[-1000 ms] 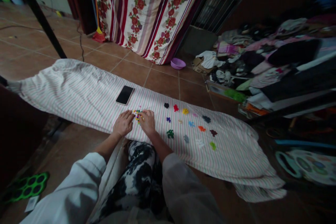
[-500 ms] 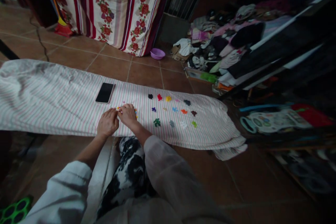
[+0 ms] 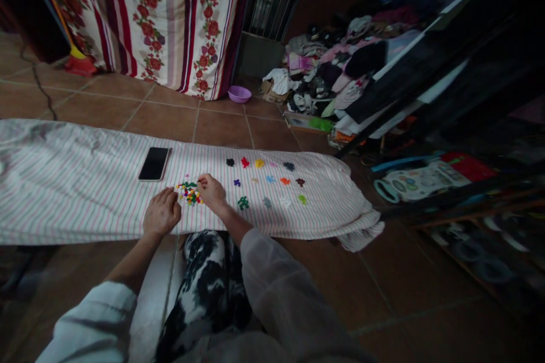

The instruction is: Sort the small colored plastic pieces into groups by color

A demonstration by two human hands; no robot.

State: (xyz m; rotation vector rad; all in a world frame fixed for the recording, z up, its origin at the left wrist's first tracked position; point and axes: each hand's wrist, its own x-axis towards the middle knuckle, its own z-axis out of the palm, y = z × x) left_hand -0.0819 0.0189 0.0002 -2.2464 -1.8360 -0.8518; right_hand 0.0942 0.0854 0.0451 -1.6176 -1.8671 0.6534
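A mixed heap of tiny coloured pieces (image 3: 189,193), too small to name, lies on a striped cloth (image 3: 102,181). Just left of it my left hand (image 3: 162,211) rests palm down with its fingers lying on the cloth, holding nothing that I can see. At the heap's right edge my right hand (image 3: 213,193) has thumb and fingertips pinched together; whatever is between them is too small to make out. Further right, small piles sorted by colour lie in rows, among them a red pile (image 3: 244,162), a yellow pile (image 3: 259,163) and a dark green pile (image 3: 243,202).
A phone (image 3: 154,164) lies on the cloth behind my left hand. Beyond the cloth-covered surface are a purple basin (image 3: 239,94), a floral curtain (image 3: 170,22) and a heap of clothes (image 3: 332,62). A dark rack (image 3: 409,102) stands at the right.
My hands have moved apart, uncovering the mixed heap between them. The right hand has drawn to the heap's right edge. The whole view has shifted a little.
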